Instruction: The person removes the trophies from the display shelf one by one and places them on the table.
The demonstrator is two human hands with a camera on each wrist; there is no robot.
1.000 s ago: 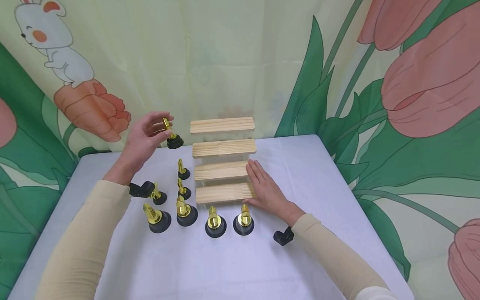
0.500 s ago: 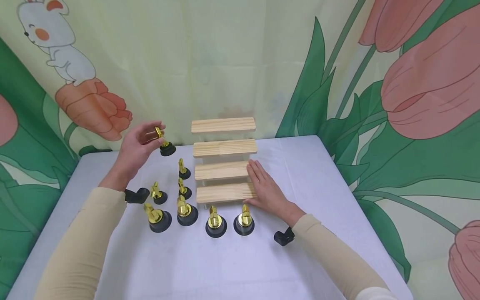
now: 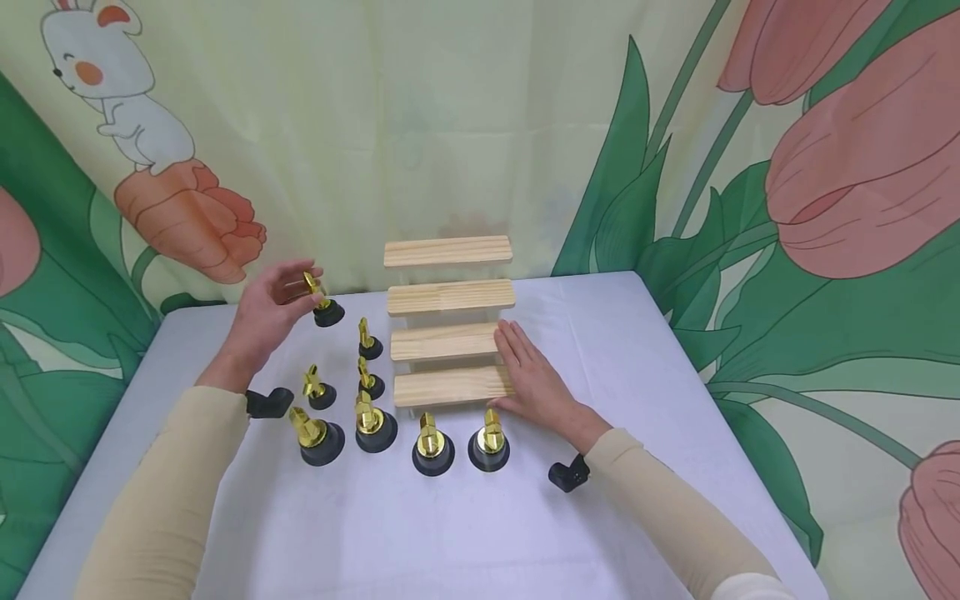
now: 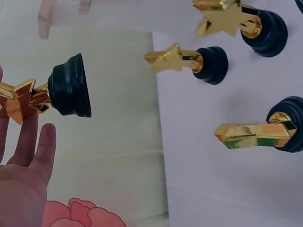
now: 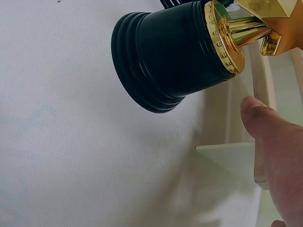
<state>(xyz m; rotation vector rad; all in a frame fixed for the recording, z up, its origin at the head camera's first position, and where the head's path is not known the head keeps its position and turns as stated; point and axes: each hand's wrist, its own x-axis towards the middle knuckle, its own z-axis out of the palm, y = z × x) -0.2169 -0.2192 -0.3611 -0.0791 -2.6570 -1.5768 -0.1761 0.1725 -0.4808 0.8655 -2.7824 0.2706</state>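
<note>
My left hand (image 3: 264, 312) pinches a star trophy (image 3: 328, 315) by its gold top, near the table's back left edge. In the left wrist view, that trophy's black base (image 4: 70, 86) points away from the fingers; whether it touches the table I cannot tell. My right hand (image 3: 536, 379) rests with straight fingers along the right end of a tiered wooden stand (image 3: 450, 386). In the right wrist view, its thumb (image 5: 258, 118) lies by the stand's edge. Close before it stands a bigger star trophy (image 5: 165, 54), untouched.
Several gold-and-black star trophies stand left of the wooden stand, such as a small trophy (image 3: 369, 340) and a large trophy (image 3: 321, 440). Two more large ones, including a front trophy (image 3: 432, 446), stand before the stand. A patterned curtain (image 3: 322, 125) hangs behind the white table (image 3: 480, 542).
My left hand has moved left and down with the trophy, away from the stand's top tier. The right hand keeps its place on the stand.
</note>
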